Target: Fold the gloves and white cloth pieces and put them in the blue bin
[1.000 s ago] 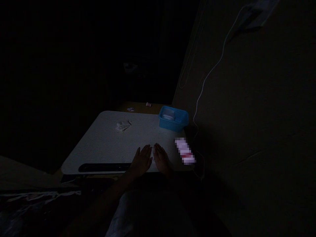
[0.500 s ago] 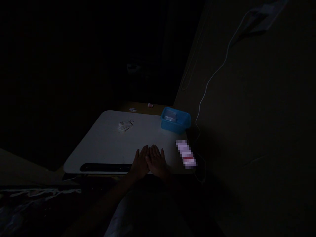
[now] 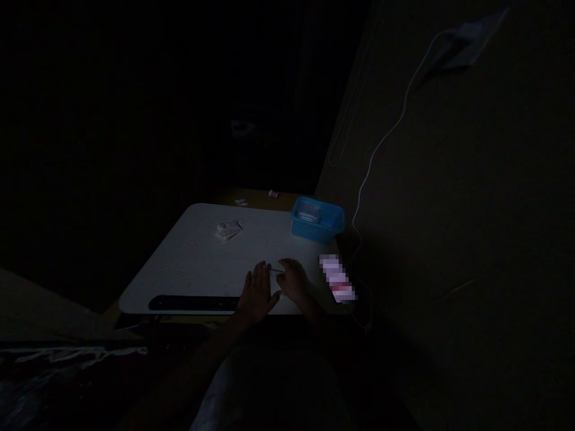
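In dim light my left hand (image 3: 257,294) lies flat on the near part of the white table (image 3: 179,254), fingers stretched out and thumb spread. Just to its right is my right hand (image 3: 293,281), its fingers curled in a pinch. A thin pale strand (image 3: 277,270) runs from that pinch to the left fingertips; it is too dark and small to say what it is. A small crumpled white packet or wrapper (image 3: 229,230) lies farther back on the table.
A blue plastic basket (image 3: 317,230) with a clear packet (image 3: 309,212) inside stands at the back right. A lit phone (image 3: 336,279) lies at the right edge. A white cable (image 3: 369,167) hangs along the wall. A black slot (image 3: 193,303) lines the near edge.
My right hand has drawn apart from the left, to the right, and its fingers have curled around the thin strand's end. The left hand stays nearly in place, its thumb now spread.
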### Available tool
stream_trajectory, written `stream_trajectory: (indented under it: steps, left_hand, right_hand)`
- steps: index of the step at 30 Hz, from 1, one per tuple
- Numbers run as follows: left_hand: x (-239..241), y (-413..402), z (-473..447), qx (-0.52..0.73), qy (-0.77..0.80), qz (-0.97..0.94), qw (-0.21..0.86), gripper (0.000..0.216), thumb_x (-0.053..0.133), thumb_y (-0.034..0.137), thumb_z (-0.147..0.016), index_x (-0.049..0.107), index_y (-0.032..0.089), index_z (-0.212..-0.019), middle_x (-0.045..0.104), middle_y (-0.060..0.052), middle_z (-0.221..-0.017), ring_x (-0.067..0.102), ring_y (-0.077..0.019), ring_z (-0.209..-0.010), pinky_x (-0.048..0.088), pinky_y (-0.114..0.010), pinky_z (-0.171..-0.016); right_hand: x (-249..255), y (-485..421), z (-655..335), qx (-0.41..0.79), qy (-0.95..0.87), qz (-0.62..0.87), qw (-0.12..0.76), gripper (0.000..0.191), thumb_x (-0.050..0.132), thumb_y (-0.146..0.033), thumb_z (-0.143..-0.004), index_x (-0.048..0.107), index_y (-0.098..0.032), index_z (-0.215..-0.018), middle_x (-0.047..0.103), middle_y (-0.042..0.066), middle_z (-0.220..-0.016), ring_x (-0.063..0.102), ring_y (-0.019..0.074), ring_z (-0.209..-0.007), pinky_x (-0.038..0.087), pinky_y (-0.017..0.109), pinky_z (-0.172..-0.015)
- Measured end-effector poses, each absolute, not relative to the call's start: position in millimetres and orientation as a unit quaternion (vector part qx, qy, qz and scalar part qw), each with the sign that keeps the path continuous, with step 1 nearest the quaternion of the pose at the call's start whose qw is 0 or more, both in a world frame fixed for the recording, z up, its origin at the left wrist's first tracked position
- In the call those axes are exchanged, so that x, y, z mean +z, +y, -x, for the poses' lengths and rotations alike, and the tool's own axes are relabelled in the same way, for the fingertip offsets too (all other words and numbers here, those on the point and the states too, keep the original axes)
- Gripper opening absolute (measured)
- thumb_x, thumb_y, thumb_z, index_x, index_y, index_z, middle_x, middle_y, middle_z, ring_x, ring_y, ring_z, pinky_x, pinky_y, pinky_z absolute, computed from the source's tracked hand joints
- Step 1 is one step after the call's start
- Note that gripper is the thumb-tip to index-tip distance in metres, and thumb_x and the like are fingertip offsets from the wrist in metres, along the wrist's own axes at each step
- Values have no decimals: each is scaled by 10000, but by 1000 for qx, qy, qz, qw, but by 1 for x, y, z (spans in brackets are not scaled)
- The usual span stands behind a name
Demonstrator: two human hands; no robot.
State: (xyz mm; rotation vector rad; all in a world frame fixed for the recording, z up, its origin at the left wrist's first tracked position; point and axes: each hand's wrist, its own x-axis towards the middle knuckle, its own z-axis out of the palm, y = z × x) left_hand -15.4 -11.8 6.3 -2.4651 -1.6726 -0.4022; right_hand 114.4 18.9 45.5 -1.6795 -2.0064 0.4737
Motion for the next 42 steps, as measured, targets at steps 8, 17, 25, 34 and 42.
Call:
stream_trajectory:
  steps: [8,17,25,34,42]
  left_hand:
    - [2,-14,18,-163,-564,806,74,782,284,565,-815,184,0,-1346,271,-241,-1377,229,-311,-1285,239,-455,-1003]
    - [5,-16,18,-177,-565,803,63,775,345,537,-811,194,-22,-1327,308,-266,-1348,276,-316,-1263,262,-468,-992]
    - [10,-17,20,-223,-561,797,4,698,285,508,-849,171,11,-1325,338,-241,-1337,288,-274,-1263,265,-442,-1001]
    - [14,-16,22,-272,-554,786,-33,578,288,408,-877,249,34,-1316,376,-222,-1318,324,-264,-1245,308,-436,-982]
    - [18,-10,23,-238,-482,842,-35,442,279,259,-877,351,133,-1295,375,-122,-1356,304,-207,-1263,280,-436,-1006]
  right_hand:
    - [67,61,-127,343,-728,586,96,56,644,-151,-635,678,-131,-674,654,9,-655,591,124,-628,429,187,-559]
    - [83,59,-133,377,-738,558,33,132,668,-243,-630,649,-121,-581,503,-59,-448,449,61,-455,316,172,-459]
    - [88,64,-135,306,-758,568,98,72,601,-141,-690,661,-101,-696,602,-6,-612,540,104,-584,379,190,-534]
    - [62,17,-140,46,-846,489,207,225,466,-117,-777,641,-179,-905,632,55,-1008,527,162,-980,351,292,-899]
    - [31,-13,-145,20,-862,472,184,376,471,-180,-768,541,-155,-1136,523,84,-1227,424,182,-1156,261,347,-1000]
